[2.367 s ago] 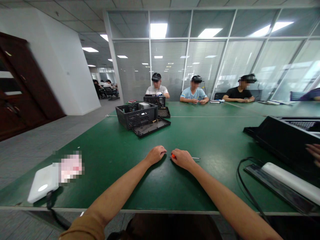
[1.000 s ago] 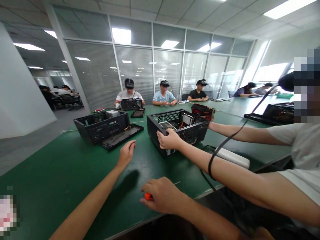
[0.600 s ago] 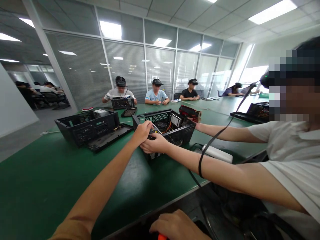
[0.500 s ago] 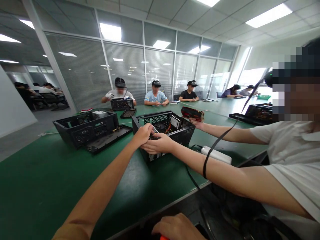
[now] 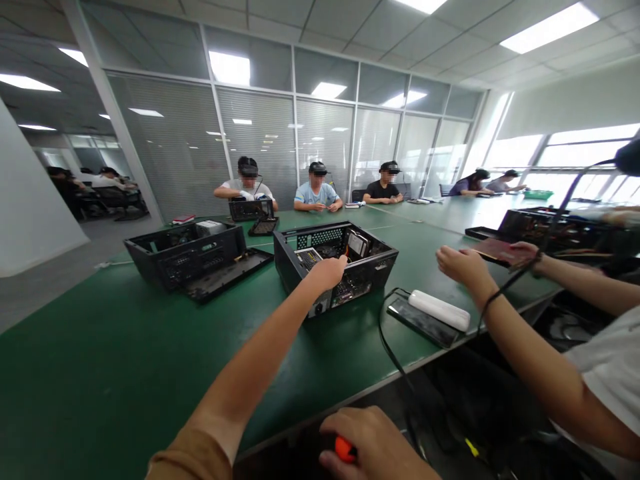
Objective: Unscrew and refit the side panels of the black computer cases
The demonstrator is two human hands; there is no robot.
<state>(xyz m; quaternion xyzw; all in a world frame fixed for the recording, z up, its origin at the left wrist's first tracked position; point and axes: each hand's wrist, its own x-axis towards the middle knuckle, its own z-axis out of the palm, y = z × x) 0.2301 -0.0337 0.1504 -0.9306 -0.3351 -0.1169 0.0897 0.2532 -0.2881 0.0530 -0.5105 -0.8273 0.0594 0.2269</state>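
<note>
No text can be read: in the near case (image 5: 379,271), the pale patch on the drive (image 5: 357,244) at right and the yellow marks on the power unit (image 5: 309,256) at left are too small

An office: glass partition (image 5: 260,150) behind the green surface (image 5: 145,373), ceiling light panels (image 5: 550,28) above it, windows (image 5: 585,152) to its right.

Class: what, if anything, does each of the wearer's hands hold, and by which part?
Right hand: an orange-handled tool, by its handle. Left hand: at the open computer case; its grip cannot be told.
</note>
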